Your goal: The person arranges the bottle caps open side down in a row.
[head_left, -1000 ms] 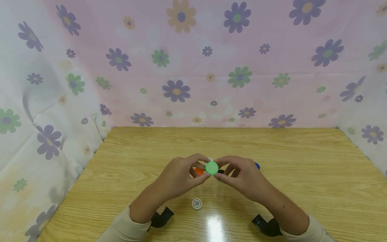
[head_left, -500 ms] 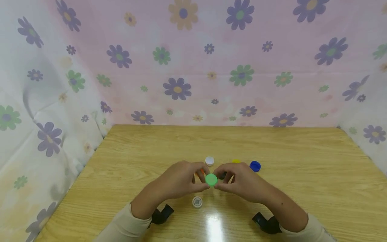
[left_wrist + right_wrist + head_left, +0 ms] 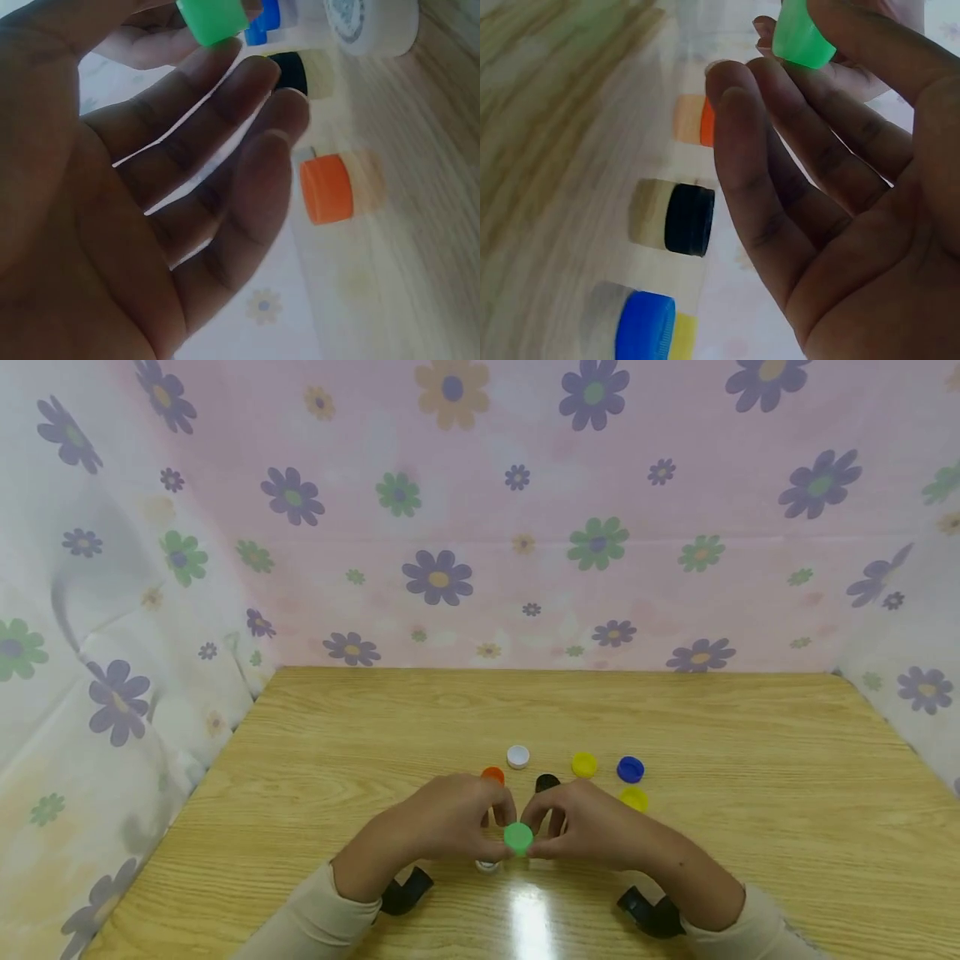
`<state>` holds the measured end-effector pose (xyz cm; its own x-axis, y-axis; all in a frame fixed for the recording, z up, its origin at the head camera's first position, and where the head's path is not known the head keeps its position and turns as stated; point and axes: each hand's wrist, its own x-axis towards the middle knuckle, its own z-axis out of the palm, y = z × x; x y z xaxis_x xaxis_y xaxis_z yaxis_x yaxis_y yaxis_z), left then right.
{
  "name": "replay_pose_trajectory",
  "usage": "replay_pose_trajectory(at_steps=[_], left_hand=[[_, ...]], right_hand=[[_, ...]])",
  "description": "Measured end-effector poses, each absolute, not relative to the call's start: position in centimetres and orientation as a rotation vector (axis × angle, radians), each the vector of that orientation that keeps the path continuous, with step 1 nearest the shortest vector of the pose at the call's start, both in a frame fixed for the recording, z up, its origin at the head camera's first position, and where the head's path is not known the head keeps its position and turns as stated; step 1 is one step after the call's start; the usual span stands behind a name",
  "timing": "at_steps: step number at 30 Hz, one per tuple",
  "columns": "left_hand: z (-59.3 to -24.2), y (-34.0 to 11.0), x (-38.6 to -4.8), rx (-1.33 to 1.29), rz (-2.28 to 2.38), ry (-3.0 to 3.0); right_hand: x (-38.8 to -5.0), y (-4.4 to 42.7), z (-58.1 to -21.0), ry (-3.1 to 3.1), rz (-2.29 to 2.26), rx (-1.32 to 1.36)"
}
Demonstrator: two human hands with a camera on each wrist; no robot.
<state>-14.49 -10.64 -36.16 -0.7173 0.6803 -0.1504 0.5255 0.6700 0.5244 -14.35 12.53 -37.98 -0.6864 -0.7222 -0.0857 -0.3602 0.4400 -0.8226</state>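
Observation:
A green cap (image 3: pixel 518 837) is pinched between both hands, above the table near its front. My left hand (image 3: pixel 450 822) grips its left side with thumb and forefinger, and my right hand (image 3: pixel 600 827) its right side. Just below it, a white cap (image 3: pixel 487 866) on the table is partly hidden by the left hand. In the left wrist view the green cap (image 3: pixel 214 19) shows at the fingertips, the other fingers loosely bent. The right wrist view has the green cap (image 3: pixel 802 36) between thumb and fingers, held off the table.
Beyond the hands lie an orange cap (image 3: pixel 492 774), a white cap (image 3: pixel 517 757), a black cap (image 3: pixel 547 782), two yellow caps (image 3: pixel 584 765) and a blue cap (image 3: pixel 631 769). A flowered cloth stands behind the table (image 3: pixel 360 718).
Both hands have come down and nearer the body with the green cap between them. The caps behind them show more fully, while the near white cap is now partly covered.

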Motion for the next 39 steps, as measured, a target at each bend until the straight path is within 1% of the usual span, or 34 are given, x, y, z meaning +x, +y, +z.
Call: replay_pose_trajectory(at_steps=[21, 39], left_hand=[[-37.7, -9.9, -14.1, 1.011, 0.448, 2.61], [-38.0, -9.7, -13.8, 1.008, 0.379, 2.643]], right_hand=[[-14.2, 11.7, -39.4, 2.262, -1.036, -0.94], [-13.7, 11.3, -39.4, 2.324, -0.987, -0.919]])
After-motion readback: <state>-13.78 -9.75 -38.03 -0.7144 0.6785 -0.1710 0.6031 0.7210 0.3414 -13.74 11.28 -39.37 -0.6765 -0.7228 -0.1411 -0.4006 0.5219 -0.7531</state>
